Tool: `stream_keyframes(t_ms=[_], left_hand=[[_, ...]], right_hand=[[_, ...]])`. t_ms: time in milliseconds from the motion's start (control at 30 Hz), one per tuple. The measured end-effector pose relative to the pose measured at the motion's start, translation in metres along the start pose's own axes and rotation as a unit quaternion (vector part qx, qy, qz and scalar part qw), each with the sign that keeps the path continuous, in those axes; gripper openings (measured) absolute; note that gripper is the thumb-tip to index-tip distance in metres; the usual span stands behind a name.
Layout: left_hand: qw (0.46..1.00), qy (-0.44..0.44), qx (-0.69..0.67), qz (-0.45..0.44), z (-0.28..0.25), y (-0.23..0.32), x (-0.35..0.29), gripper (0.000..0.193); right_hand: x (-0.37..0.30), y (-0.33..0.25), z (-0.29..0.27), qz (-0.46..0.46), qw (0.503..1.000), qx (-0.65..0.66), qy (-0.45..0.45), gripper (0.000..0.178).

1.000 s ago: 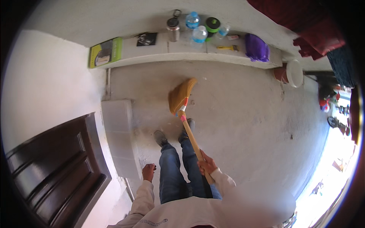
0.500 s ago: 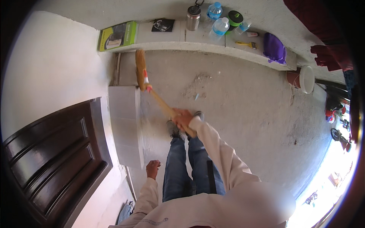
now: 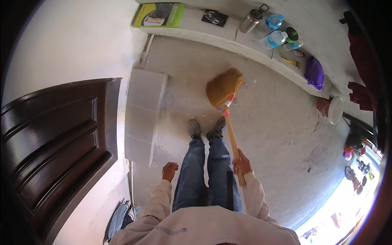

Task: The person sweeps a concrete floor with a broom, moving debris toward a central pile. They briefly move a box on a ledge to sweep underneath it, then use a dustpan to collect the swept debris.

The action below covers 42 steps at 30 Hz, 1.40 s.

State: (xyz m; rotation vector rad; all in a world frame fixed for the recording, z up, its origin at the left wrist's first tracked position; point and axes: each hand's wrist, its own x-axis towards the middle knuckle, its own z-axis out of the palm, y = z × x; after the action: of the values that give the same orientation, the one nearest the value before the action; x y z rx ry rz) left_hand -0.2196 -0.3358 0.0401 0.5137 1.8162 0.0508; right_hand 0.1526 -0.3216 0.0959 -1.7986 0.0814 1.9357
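The right hand [image 3: 242, 163], the nearer one, wraps firmly around the pale wooden handle [image 3: 232, 136] of a tan straw broom [image 3: 227, 114], whose long axis runs forward and slightly left to its fan-shaped head [image 3: 221, 87] over the grey concrete floor [image 3: 277, 134]. The left hand [image 3: 170, 170] hangs curled, apart from the handle; whether it holds anything I cannot tell.

- Broom head [image 3: 223, 88]: rough, matt, straw-like fibre.
- Broom handle [image 3: 231, 132]: smooth pale wood, by its look.
- Door [image 3: 55, 141]: dark wood, glossy from where I stand.
- Floor [image 3: 281, 139]: matt, roughish concrete.
- Flask [image 3: 248, 25]: metal, soft sheen.
- Bottles [image 3: 276, 38]: clear, shiny plastic.
- Trousers [image 3: 219, 163]: matt denim.
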Motion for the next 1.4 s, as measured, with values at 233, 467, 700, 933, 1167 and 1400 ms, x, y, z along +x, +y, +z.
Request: stream_keyframes(t_ms=[233, 467, 700, 933, 1167, 1400], left_hand=[[0.999, -0.001, -0.035, -0.002, -0.049, -0.019, 0.012, 0.030], [0.998, -0.029, 0.036, -0.041, -0.096, -0.011, 0.032, 0.030], [0.998, -0.006, 0.067, 0.012, -0.113, 0.027, 0.045, 0.024], [0.993, -0.020, 0.114, 0.017, -0.079, 0.054, 0.049, 0.031], [0.987, -0.040, 0.142, 0.056, -0.023, 0.063, 0.016, 0.030], [0.983, -0.056, 0.168, 0.058, 0.027, 0.040, -0.034, 0.031]], right_hand=[[-0.130, 0.004, 0.055, 0.037, 0.996, -0.082, 0.015, 0.072], [-0.049, -0.032, 0.101, -0.110, 0.975, -0.132, -0.144, 0.070], [0.117, -0.099, 0.141, -0.095, 0.988, 0.019, -0.117, 0.042], [0.109, -0.044, 0.008, -0.102, 0.973, 0.181, -0.102, 0.057], [0.072, 0.057, -0.059, -0.082, 0.946, 0.304, -0.070, 0.058], [-0.063, 0.109, -0.055, -0.077, 0.972, 0.222, 0.027, 0.072]])
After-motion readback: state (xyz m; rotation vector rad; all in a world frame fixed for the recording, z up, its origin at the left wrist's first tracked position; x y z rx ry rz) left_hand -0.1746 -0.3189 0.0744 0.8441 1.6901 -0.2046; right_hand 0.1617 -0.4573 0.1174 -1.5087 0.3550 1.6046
